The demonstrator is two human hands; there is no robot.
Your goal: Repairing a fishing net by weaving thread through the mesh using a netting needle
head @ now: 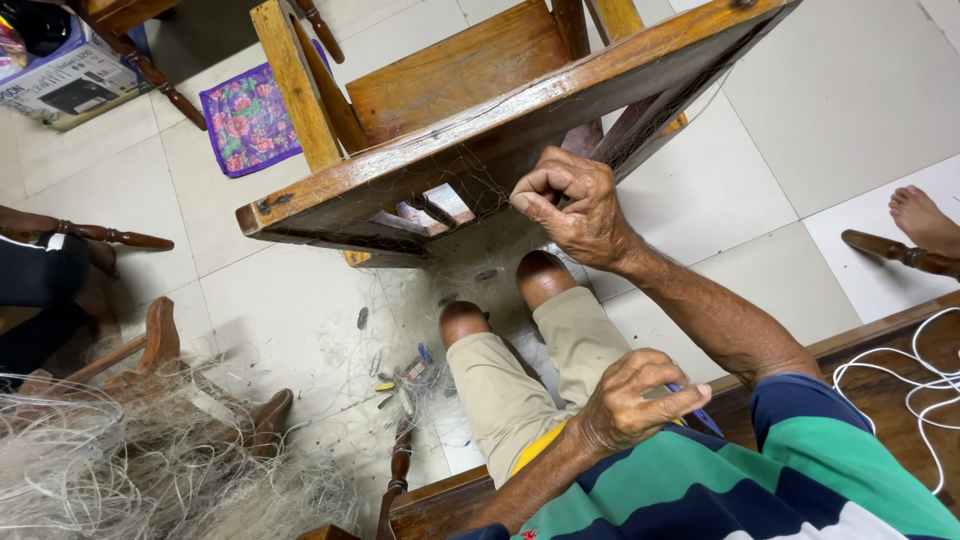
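My right hand (577, 212) is closed in a fist, pinching fine fishing net (470, 185) that is draped over the tilted wooden chair frame (400, 165) in front of my knees (540, 275). My left hand (628, 402) rests near my chest over my striped shirt, fingers closed on a thin blue tool (703, 414) whose tip sticks out to the right. The net strands run down from the frame to the tiled floor between my legs and the chair.
A big heap of tangled net (120, 465) lies bottom left among carved wooden chair legs (150, 340). Small sinkers and bits (400, 380) are scattered on the floor. A purple floral cloth (250, 115), a cardboard box (70, 80), a white cord (900, 380) and another person's bare foot (920, 215) are around.
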